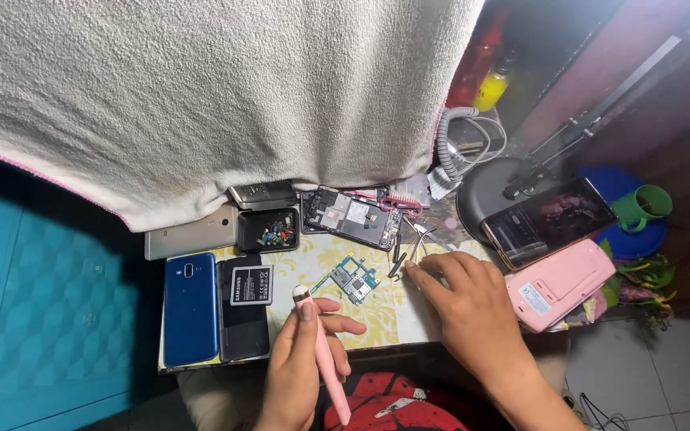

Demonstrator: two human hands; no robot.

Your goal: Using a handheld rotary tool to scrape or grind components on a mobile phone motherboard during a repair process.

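Left hand (301, 367): closed in a pen grip around a pink tool (323, 355), a slim smooth stick with a rounded white tip, pointed up toward the circuit board (350, 278).

Right hand (461, 299): loosely open and palm down, fingers stretched toward the tweezers (418, 242) just right of the board. Fingertips are close to them; cannot tell if they touch. Nothing is gripped.

Circuit board: small, green-blue, irregular outline, lying flat and bare on the yellow patterned table cover (377, 311), between the two hands.

Step, as judged: phone teardown, board already out, picking up a fine tool. Next move would need a careful pinch on thin metal legs.

Beyond the board: opened phone frame (351, 216), dark, innards exposed. Left of it, black tray (268, 231) of tiny parts. Left of the board, a black phone with flat battery (250, 285) on top, then a glossy blue phone (190, 308). Right of it, a pink case (561, 283). Coarse cream towel (201, 96) overhangs behind.
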